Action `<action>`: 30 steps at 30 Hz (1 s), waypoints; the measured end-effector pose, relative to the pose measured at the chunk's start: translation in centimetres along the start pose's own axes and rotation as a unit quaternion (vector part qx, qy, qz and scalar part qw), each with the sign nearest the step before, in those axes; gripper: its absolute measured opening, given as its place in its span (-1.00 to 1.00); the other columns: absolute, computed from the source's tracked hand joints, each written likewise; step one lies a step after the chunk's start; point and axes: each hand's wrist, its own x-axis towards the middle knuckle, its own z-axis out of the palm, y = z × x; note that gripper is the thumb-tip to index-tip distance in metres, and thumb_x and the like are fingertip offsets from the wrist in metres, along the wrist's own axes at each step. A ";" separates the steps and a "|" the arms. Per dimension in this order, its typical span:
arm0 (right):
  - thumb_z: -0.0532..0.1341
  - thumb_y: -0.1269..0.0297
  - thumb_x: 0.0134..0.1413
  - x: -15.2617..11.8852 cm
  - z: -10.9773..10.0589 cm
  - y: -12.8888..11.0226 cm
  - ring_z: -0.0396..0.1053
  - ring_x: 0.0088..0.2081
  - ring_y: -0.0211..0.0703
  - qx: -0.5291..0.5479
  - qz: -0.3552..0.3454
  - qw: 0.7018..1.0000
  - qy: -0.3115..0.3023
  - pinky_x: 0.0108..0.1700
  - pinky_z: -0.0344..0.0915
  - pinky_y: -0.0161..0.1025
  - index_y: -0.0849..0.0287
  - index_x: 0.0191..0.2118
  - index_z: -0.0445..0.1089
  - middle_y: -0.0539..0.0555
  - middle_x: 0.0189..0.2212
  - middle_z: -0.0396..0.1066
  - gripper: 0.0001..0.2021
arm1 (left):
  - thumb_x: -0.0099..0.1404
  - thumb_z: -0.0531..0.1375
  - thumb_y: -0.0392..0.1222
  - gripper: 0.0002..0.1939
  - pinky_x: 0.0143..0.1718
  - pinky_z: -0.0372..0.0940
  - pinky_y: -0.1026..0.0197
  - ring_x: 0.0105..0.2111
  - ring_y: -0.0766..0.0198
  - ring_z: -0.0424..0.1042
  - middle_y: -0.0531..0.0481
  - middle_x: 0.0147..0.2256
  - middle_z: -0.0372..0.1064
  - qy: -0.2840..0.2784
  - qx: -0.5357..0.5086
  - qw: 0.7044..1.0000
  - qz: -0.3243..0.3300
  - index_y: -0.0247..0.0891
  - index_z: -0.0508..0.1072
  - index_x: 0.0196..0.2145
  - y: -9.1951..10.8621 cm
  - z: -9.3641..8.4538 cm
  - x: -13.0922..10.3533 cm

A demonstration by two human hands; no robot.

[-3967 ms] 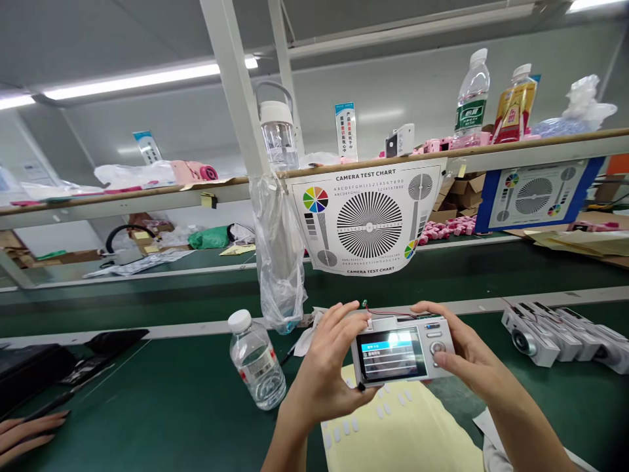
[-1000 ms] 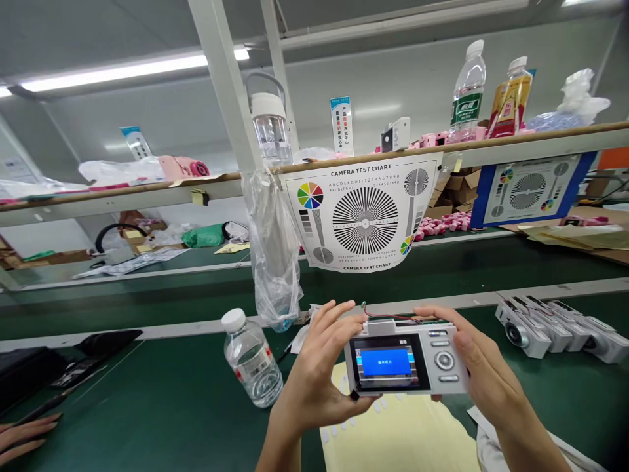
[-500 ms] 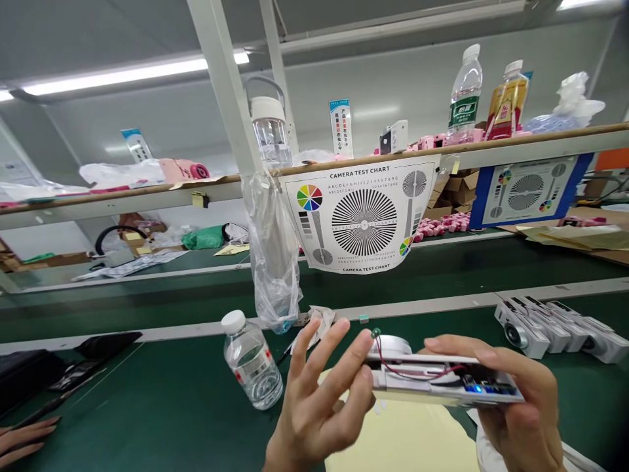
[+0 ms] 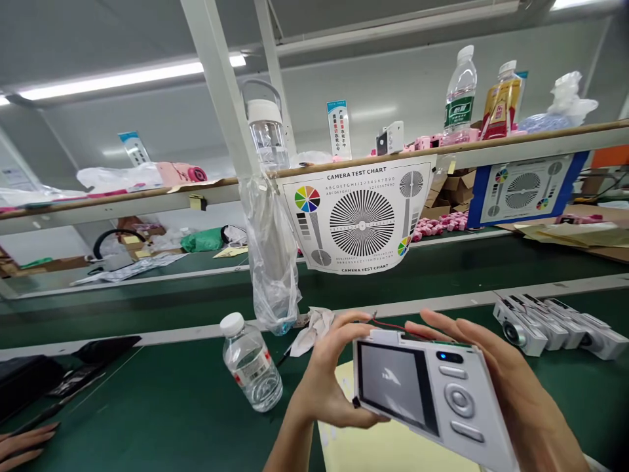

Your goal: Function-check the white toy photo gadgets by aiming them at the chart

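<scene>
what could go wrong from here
The thin red wire is exposed along the top of the camera, near the left hand, so it might get snagged or pulled loose. The camera is tilted between the left hand and right hand, so a slip could drop it. The clear bottle stands beside the left hand; a sideways knock might tip it.

Held camera (image 4: 417,387): one, which two hands are gripping, a left hand (image 4: 322,380) and a right hand (image 4: 523,396). Another person's hand (image 4: 24,444): one is showing. White cameras (image 4: 528,331): at least four are lying in a row. Test charts (image 4: 362,223): two are showing. Bottles: three are standing, one white-labelled bottle (image 4: 250,367), one green-labelled bottle (image 4: 459,108), one yellow-and-red bottle (image 4: 501,105). Handled jug (image 4: 268,134): one is standing. Pink parts (image 4: 439,226): many are overlapping, too closely for counting.
</scene>
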 end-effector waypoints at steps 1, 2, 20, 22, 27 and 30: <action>0.17 -0.20 0.08 0.1 -0.1 -0.4 0.33 0.16 0.31 0.001 0.002 1.000 -0.021 -0.06 0.50 -0.02 -0.02 0.34 0.04 0.25 0.25 0.25 -0.24 | 0.02 0.34 0.16 -0.30 0.03 0.33 -0.04 0.04 -0.02 0.39 -0.20 -0.02 0.39 -0.007 -0.061 0.998 -0.025 -0.14 0.29 0.06 -0.9 0.3 -0.1; 0.22 -0.08 0.11 0.2 -0.2 -0.7 0.30 0.19 0.27 -0.005 0.000 0.999 -0.038 -0.03 0.49 -0.07 -0.04 0.35 0.02 0.23 0.28 0.21 -0.26 | -0.02 0.36 0.21 -0.27 0.03 0.33 -0.02 0.02 -0.02 0.40 -0.19 -0.01 0.37 -0.013 -0.115 0.992 -0.048 -0.13 0.30 0.05 -1.6 0.7 -0.2; 0.32 -0.02 0.05 2.3 -0.5 0.3 0.54 -0.22 -0.12 0.114 0.115 0.984 0.069 -0.32 0.47 -0.43 -0.08 0.09 0.39 0.13 -0.05 0.52 -0.52 | -0.18 0.16 0.63 -0.19 -0.61 0.04 0.27 -0.56 0.33 0.14 0.05 -0.51 0.22 0.027 -0.103 0.953 -0.284 -0.22 0.31 -0.35 4.4 1.4 1.2; 0.32 -0.09 0.01 2.2 -0.4 0.4 0.52 -0.18 -0.07 0.128 0.149 0.977 0.078 -0.30 0.48 -0.37 -0.05 0.09 0.38 0.16 -0.03 0.50 -0.47 | -0.15 0.16 0.61 -0.22 -0.64 0.02 0.28 -0.59 0.34 0.13 0.05 -0.53 0.24 0.032 -0.097 0.952 -0.288 -0.21 0.31 -0.36 4.7 1.4 1.2; 0.32 -0.11 -0.02 2.3 -0.4 0.8 0.50 -0.08 -0.05 0.145 0.174 0.972 0.055 -0.16 0.47 -0.31 -0.06 0.11 0.36 0.15 0.06 0.46 -0.43 | 0.00 0.15 0.51 -0.32 -0.65 0.14 0.29 -0.60 0.31 0.24 0.01 -0.52 0.33 0.047 -0.030 0.964 -0.260 -0.23 0.34 -0.34 4.9 0.9 1.0; 0.36 -0.06 -0.03 2.6 -1.0 1.5 0.41 0.11 0.07 0.170 0.171 0.970 -0.015 0.00 0.43 -0.14 -0.10 0.24 0.23 0.18 0.24 0.29 -0.30 | 0.07 0.22 0.32 -0.42 -0.48 0.34 0.20 -0.45 0.19 0.39 -0.06 -0.37 0.40 0.067 0.086 0.975 -0.193 -0.23 0.34 -0.18 4.9 0.2 0.6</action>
